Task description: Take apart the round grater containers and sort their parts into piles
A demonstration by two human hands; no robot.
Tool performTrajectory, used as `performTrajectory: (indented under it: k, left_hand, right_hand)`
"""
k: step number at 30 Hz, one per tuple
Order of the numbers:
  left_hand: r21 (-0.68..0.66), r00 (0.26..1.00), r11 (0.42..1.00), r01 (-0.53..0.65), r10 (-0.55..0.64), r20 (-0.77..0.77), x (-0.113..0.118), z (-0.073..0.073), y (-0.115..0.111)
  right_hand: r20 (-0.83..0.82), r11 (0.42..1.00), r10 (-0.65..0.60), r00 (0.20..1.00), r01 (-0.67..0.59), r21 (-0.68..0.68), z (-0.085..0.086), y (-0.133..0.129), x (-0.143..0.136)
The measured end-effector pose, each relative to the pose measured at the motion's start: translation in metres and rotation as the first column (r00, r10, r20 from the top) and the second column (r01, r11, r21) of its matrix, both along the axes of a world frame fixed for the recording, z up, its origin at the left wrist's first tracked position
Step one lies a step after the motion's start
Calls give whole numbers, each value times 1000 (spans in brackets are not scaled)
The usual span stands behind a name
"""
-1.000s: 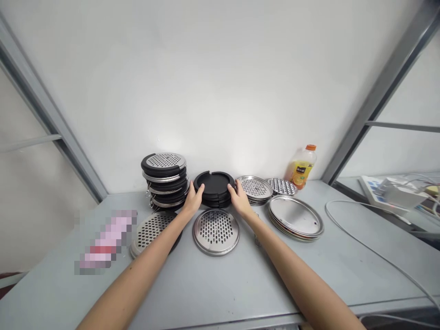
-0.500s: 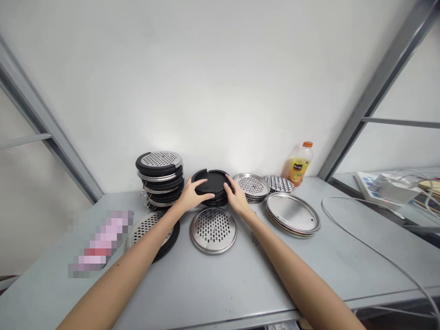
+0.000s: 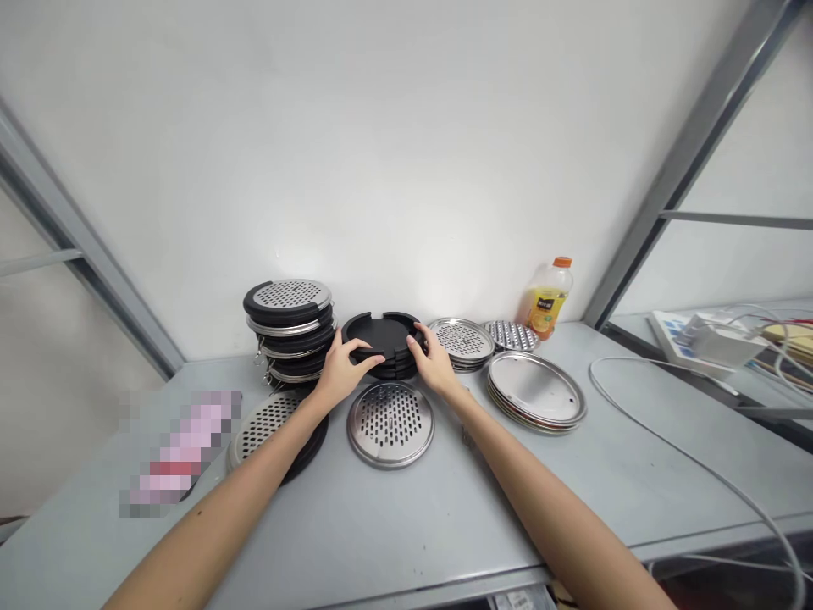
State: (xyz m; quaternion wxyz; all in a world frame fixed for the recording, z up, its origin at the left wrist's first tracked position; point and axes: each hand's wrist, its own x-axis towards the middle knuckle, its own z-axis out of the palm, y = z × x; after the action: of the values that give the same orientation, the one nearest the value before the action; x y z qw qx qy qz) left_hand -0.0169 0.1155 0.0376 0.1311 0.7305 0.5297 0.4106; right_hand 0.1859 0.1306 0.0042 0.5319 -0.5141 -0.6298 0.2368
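Observation:
Several black round trays (image 3: 384, 332) are stacked by the wall, and the top one now looks split into two curved rim parts with gaps between them. My left hand (image 3: 346, 364) grips the left part of the rim between thumb and fingers. On the right side of the same stack, my right hand (image 3: 432, 359) is closed round the black rim. Just in front lies a round perforated metal plate (image 3: 390, 424). Partly behind my left forearm, another perforated plate (image 3: 263, 428) rests in a black holder.
A tall stack of plates in black holders (image 3: 289, 326) stands left. To the right are perforated discs (image 3: 462, 339), a grater disc (image 3: 511, 335), smooth metal plates (image 3: 537, 388), a juice bottle (image 3: 549, 303) and a white cable (image 3: 686, 462). A blurred pink item (image 3: 190, 440) lies left.
My left hand has moved left with the left part of the black rim, and the gap at the front is wider. My right hand remains on the right side.

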Motion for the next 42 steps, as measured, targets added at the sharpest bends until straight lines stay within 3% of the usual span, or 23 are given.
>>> performTrajectory:
  k: [11,27,38,42]
  left_hand:
    - [-2,1000,1000,-21,21,-6,3,-2,4]
    - [33,994,996,79,-76,-73,15,-9,16]
    - [-103,998,993,61,-60,10,21,-12,12]
    - [-151,971,983,105,-69,228,18,-12,18]
  right_hand:
    - [0,1000,12,1000,-12,12,-2,3,1]
    - [39,1000,-15,999,15,-12,-4,-1,-3]
    - [21,997,-35,999,36,-64,-8,4,-2]
    - [-58,994,-33,998,26,-103,-11,8,-1]
